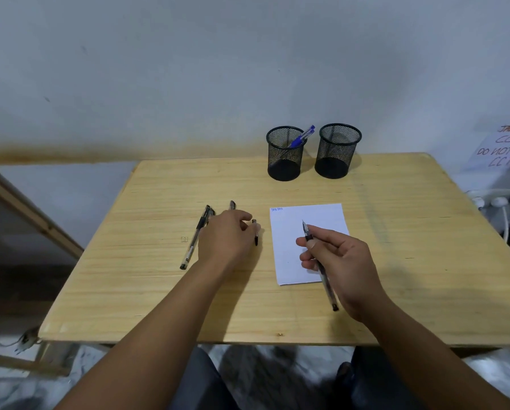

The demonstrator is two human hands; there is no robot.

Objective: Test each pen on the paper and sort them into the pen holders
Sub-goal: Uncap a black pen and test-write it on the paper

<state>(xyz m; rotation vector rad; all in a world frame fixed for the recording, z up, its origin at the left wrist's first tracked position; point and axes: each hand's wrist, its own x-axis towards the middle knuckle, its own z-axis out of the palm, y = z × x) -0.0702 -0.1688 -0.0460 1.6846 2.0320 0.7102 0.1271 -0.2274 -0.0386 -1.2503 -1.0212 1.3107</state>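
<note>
My right hand point(341, 263) grips an uncapped clear pen point(326, 287), its tip raised just above the white paper point(321, 214), which has small blue writing at its top left corner. My left hand point(228, 235) rests on the table left of the paper, fingers curled over a small black pen cap point(256, 235). Clear black-capped pens point(196, 238) lie under and beside that hand, and one more pen point(232, 205) pokes out behind it. Two black mesh holders stand at the back: the left holder point(284, 155) holds blue pens point(302, 137), the right holder point(336, 152) looks empty.
The wooden table point(159, 291) stands against a pale wall. A paper sign with handwriting point(505, 149) and white plugs with cables point(496, 202) are at the right. A wooden frame point(26, 208) stands to the left of the table.
</note>
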